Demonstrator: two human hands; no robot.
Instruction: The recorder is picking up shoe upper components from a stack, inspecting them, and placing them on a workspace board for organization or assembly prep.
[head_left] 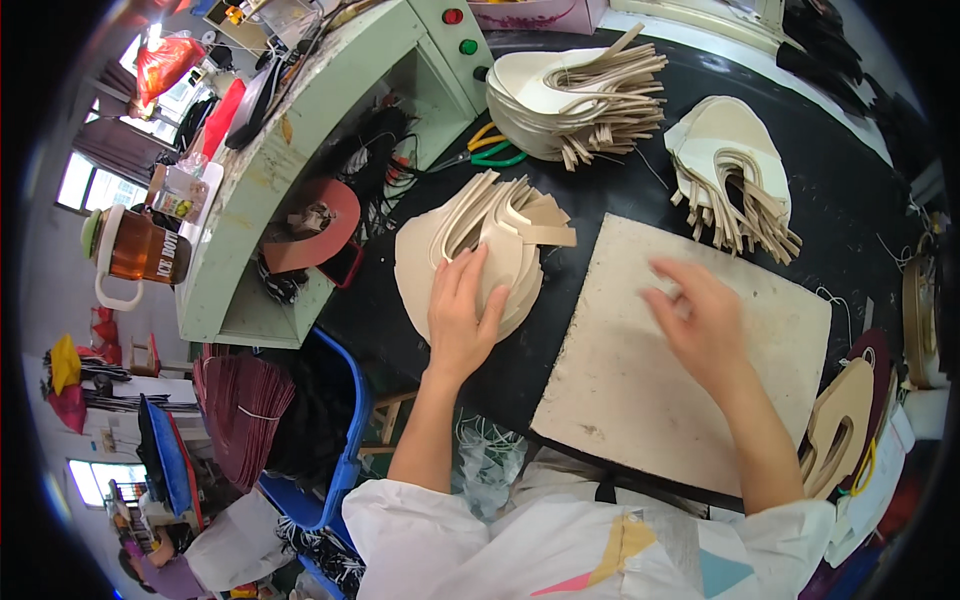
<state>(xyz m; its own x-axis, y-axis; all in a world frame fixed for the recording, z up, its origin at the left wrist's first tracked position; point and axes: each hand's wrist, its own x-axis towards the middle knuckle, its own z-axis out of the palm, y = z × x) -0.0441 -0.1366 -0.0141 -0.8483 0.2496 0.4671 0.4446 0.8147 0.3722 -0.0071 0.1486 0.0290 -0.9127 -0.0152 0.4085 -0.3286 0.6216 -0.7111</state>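
Observation:
My left hand (461, 318) lies with spread fingers on a stack of beige leather-like cut pieces (417, 262). These pieces are rounded, with a curved slot and strap-like ends that fan out at the top right. Over a square, pale board (590, 375) hovers my right hand (703, 325), slightly blurred. Its thumb and bent fingers are apart, and nothing shows between them. Whether that hand touches the board, I cannot tell.
Two more beige stacks (520, 112) (712, 128) rest on the black table (445, 200) at the back. Yellow-and-green-handled pliers (490, 150) lie near a pale green cabinet (235, 215). Beige and maroon pieces (838, 430) sit at right. Below left, a blue bin (350, 440) holds dark material.

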